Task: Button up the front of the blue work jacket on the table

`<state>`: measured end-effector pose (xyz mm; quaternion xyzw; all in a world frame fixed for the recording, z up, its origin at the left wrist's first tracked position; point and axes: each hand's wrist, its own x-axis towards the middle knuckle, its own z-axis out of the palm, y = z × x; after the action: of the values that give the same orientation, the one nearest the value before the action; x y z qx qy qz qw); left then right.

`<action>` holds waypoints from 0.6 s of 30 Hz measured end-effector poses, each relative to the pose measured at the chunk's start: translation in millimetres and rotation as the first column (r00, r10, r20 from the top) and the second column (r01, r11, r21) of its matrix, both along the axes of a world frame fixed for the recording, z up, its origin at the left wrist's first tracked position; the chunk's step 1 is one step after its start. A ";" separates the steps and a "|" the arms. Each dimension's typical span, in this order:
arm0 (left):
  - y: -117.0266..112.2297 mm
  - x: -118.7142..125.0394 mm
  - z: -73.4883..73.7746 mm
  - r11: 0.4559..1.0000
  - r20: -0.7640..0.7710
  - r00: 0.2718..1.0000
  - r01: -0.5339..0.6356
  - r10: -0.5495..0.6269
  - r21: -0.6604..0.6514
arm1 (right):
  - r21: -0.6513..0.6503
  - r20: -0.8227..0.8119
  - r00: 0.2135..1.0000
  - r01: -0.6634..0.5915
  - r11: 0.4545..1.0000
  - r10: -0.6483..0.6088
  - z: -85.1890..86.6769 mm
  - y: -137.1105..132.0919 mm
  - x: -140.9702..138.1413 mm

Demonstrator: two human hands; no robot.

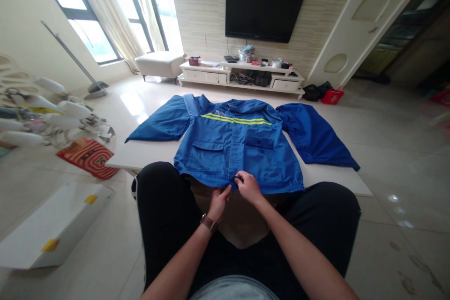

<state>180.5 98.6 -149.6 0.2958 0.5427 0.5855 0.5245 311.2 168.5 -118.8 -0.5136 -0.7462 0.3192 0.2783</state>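
A blue work jacket (211, 154) with yellow reflective stripes lies spread, front side up, on a low white table (337, 180). Its sleeves stretch out to both sides, and the collar points away from me. At the bottom of the front opening, my left hand (220, 200) pinches the hem, with a brown-strapped watch on its wrist. Just right of it and slightly higher, my right hand (247, 185) is closed on the edge of the front flap, which folds up to show a dark underside. Whether a fastener sits between the fingers is too small to tell.
My knees flank the table's near edge. A white box (52, 225) with yellow clasps and a red-striped bag (87, 157) are on the floor at left, near a rack with white padded parts (63, 112). Beyond stand a TV cabinet (207, 75) and a white bench (160, 63).
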 end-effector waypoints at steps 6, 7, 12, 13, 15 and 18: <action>3.5 -0.9 -5.4 0.999 0.036 0.999 0.036 -0.035 -0.018 | -0.013 -0.018 0.999 0.037 0.999 -0.038 -1.2 -0.4 -1.2; 4.4 -1.0 -6.5 0.999 0.031 0.999 0.032 -0.031 -0.034 | -0.024 -0.036 0.999 0.030 0.999 -0.031 -2.0 -0.3 -1.3; 9.9 -1.0 -10.6 0.994 0.023 0.999 -0.029 0.032 -0.107 | -0.032 -0.093 0.996 -0.005 0.999 0.002 -5.4 0.8 -2.2; 10.9 -1.0 -11.4 0.992 0.028 0.998 -0.045 0.048 -0.116 | -0.029 -0.101 0.995 -0.009 1.000 0.007 -5.5 1.1 -2.3; 12.2 -1.1 -12.8 0.990 0.034 0.997 -0.069 0.074 -0.124 | -0.029 -0.123 0.991 -0.053 0.998 0.049 -5.1 1.5 -2.2; 11.4 -1.8 -13.1 0.989 0.030 0.995 -0.088 0.092 -0.120 | -0.045 -0.147 0.976 -0.168 0.985 0.160 -4.0 2.0 -1.7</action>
<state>178.6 110.0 -162.7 0.2289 0.5798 0.5806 0.5238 309.5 170.4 -122.8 -0.4336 -0.7549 0.3981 0.2891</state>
